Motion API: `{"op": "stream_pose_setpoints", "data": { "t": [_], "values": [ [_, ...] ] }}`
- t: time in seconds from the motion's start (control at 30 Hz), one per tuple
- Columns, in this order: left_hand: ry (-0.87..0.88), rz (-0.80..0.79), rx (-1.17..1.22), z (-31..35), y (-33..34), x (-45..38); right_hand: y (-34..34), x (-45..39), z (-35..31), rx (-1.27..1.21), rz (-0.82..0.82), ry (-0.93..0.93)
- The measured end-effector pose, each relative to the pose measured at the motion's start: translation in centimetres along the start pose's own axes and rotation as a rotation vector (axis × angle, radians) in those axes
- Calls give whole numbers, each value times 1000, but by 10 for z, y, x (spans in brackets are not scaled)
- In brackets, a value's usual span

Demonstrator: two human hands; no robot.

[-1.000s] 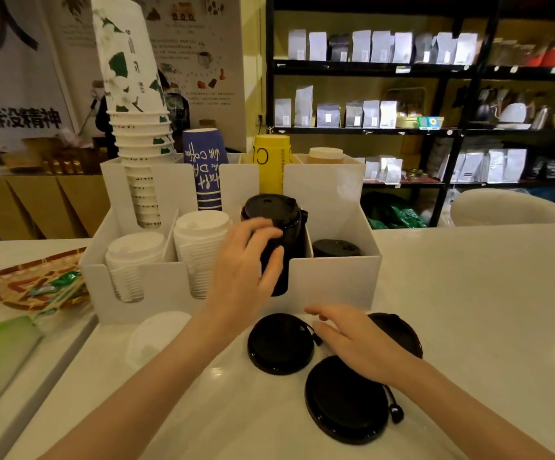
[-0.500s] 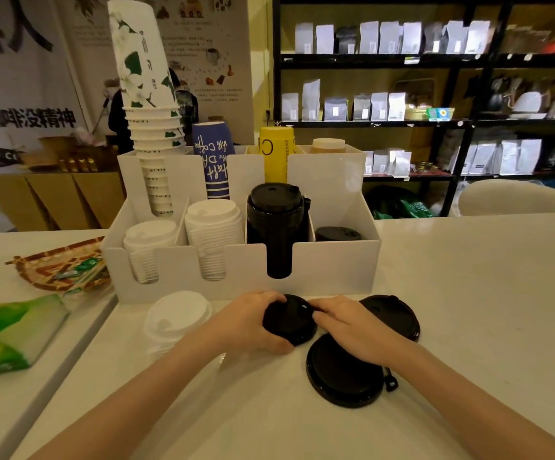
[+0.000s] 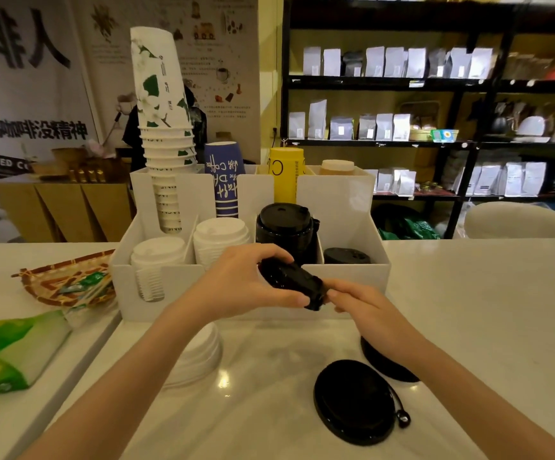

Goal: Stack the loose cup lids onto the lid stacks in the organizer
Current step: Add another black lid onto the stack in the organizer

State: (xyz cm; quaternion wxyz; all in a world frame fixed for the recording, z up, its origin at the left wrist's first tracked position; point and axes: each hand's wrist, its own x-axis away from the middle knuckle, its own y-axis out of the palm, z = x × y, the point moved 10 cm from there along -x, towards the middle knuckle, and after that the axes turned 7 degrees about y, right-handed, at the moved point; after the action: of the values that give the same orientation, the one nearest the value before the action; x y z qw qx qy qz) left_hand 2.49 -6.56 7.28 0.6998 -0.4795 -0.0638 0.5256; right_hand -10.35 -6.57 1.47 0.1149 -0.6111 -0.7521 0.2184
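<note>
Head view: a black lid (image 3: 291, 284) was held tilted in the air, just in front of the organizer (image 3: 345, 287).
Left hand (image 3: 239, 287): fingers were closed round the lid's near edge.
Right hand (image 3: 362, 305): fingertips were pinched on its lower right rim.
Black stack (image 3: 286, 227): stood in the third compartment, directly behind the lid.
Loose lids: two black (image 3: 352, 401) and a white (image 3: 199, 356) were left on the counter (image 3: 468, 310).
Risk: the tall stack could be toppled if the tilted lid were pressed down off-centre.

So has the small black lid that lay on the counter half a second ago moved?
Yes. The black lid is now off the counter, lifted up in front of the white organizer, gripped by the left hand and right hand.
</note>
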Motion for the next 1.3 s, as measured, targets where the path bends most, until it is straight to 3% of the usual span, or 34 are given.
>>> {"op": "stream_pose_setpoints", "data": {
  "t": [0.37, 0.57, 0.97, 1.3],
  "values": [
    [109, 233, 116, 8, -49, -45, -50, -39, -66, -37, 235, -221],
    [77, 369, 126, -15, -44, -64, -53, -65, -63, -139, 348, -202],
    [-28, 272, -16, -47, -24, -74, -31, -89, -38, -130, 235, -179],
    [-52, 152, 43, -50, -16, -76, -29, -80, -38, 257, 386, -201]
  ]
}}
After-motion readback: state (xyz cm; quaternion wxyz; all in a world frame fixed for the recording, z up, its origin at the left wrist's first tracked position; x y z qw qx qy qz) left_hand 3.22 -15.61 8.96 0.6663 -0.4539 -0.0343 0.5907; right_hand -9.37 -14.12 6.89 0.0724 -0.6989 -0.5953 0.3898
